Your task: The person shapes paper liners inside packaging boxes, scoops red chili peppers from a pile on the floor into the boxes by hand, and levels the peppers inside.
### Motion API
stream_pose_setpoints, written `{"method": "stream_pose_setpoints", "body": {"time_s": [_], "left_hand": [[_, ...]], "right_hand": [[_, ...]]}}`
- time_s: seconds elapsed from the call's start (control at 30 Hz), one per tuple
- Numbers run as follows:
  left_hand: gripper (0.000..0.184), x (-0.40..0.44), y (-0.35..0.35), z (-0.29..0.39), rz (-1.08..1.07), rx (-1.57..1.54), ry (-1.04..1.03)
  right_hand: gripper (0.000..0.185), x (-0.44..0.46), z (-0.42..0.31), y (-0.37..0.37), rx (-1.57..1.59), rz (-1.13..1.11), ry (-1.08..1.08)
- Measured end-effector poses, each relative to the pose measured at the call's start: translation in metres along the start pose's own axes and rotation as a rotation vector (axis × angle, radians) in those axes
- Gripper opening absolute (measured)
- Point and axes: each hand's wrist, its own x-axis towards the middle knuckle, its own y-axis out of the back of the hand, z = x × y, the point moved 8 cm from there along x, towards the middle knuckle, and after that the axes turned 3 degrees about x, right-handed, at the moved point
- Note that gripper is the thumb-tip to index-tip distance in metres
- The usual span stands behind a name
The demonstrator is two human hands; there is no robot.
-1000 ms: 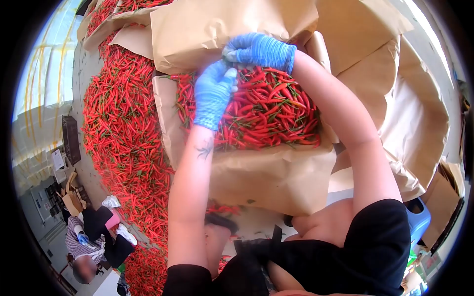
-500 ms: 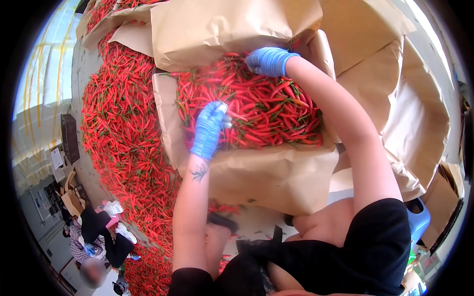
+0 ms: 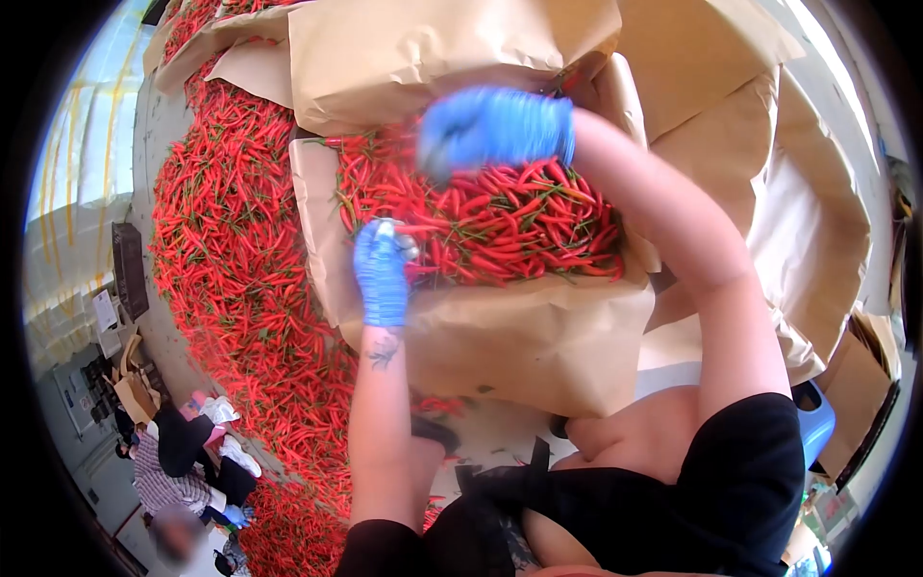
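Both my hands wear blue gloves over a carton lined with brown paper (image 3: 500, 332) and filled with red chili peppers (image 3: 519, 226) with green stems. At the carton's left side, my left hand (image 3: 382, 274) is closed, its fingertips pinched at a red chili pepper (image 3: 418, 230). My right hand (image 3: 495, 130) is above the far part of the peppers, smeared by motion. Its fingers are too blurred to show whether they hold anything.
A long heap of red chili peppers (image 3: 231, 231) covers the floor to the left. Brown paper sheets (image 3: 711, 87) stand at the right. A person (image 3: 178, 471) in a checked top sits by the heap at lower left. A blue plastic item (image 3: 815, 423) is at lower right.
My right hand has swept left and nearer from the carton's far right. My left hand has shifted slightly left and toward me. The other person's gloved hand has moved toward the heap.
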Motion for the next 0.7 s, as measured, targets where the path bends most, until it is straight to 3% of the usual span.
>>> {"method": "stream_pose_setpoints", "body": {"time_s": [0.03, 0.07, 0.1, 0.13, 0.17, 0.2, 0.23, 0.27, 0.3, 0.33, 0.37, 0.4, 0.43, 0.47, 0.53, 0.6, 0.63, 0.67, 0.7], "left_hand": [[0.007, 0.002, -0.002, 0.013, 0.026, -0.04, -0.03], [0.008, 0.01, 0.006, 0.016, 0.045, -0.102, -0.007], [0.01, 0.015, 0.012, 0.025, 0.05, -0.012, -0.026], [0.012, 0.018, 0.015, 0.033, 0.055, 0.078, -0.046], [0.014, 0.016, 0.009, 0.043, 0.025, 0.087, -0.048], [0.014, 0.019, 0.009, 0.045, 0.02, 0.091, -0.047], [0.015, 0.022, -0.001, 0.044, -0.125, 0.125, -0.03], [0.017, 0.023, -0.012, 0.041, -0.267, 0.157, -0.011], [0.02, 0.019, -0.023, 0.04, -0.259, 0.307, 0.013], [0.022, 0.015, -0.038, 0.037, -0.253, 0.456, 0.035], [0.023, 0.017, -0.05, 0.034, -0.295, 0.571, -0.115], [0.024, 0.018, -0.062, 0.029, -0.337, 0.684, -0.262], [0.025, 0.013, -0.081, 0.044, -0.214, 1.264, -0.594], [0.024, -0.008, -0.114, 0.061, -0.241, 1.24, -0.821], [0.034, -0.014, -0.146, 0.047, -0.318, 1.447, -0.96], [0.048, -0.008, -0.15, 0.011, -0.479, 1.88, -0.919], [0.057, 0.005, -0.13, -0.008, -0.588, 2.065, -0.771], [0.057, 0.009, -0.115, -0.003, -0.629, 2.143, -0.778], [0.057, 0.018, -0.098, 0.008, -0.545, 2.142, -0.708]], "right_hand": [[0.02, -0.005, -0.019, -0.053, -0.03, -0.218, -0.069], [0.02, -0.015, -0.026, -0.102, -0.062, -0.359, -0.007], [0.021, -0.022, -0.01, -0.156, 0.026, -0.473, 0.355], [0.025, -0.037, 0.004, -0.205, -0.384, -0.681, 0.241], [0.029, -0.051, 0.025, -0.222, -0.561, -0.692, 0.065], [0.031, -0.054, 0.036, -0.22, -0.645, -0.691, -0.026], [0.033, -0.058, 0.047, -0.217, -0.731, -0.694, -0.117], [0.036, -0.052, 0.031, -0.209, -0.586, -0.795, 0.022], [0.038, -0.047, 0.01, -0.194, -0.435, -0.89, 0.16], [0.043, -0.038, -0.012, -0.151, -0.424, -0.893, -0.113], [0.041, -0.02, 0.009, -0.114, -0.225, -0.725, -0.066], [0.039, -0.012, -0.004, -0.063, -0.319, -0.523, -0.239], [0.034, 0.004, 0.022, -0.012, -0.394, -0.239, -0.315], [0.031, 0.018, 0.038, 0.032, -0.643, 0.01, -0.32], [0.036, 0.007, 0.035, 0.055, -0.968, 0.246, -0.437], [0.043, 0.013, 0.079, 0.038, -0.988, 0.366, -0.09], [0.046, 0.002, 0.081, 0.011, -1.098, 0.116, -0.218], [0.047, -0.01, 0.083, 0.002, -1.339, 0.236, -0.053], [0.047, -0.017, 0.1, 0.02, -1.391, 0.206, -0.097]]}}
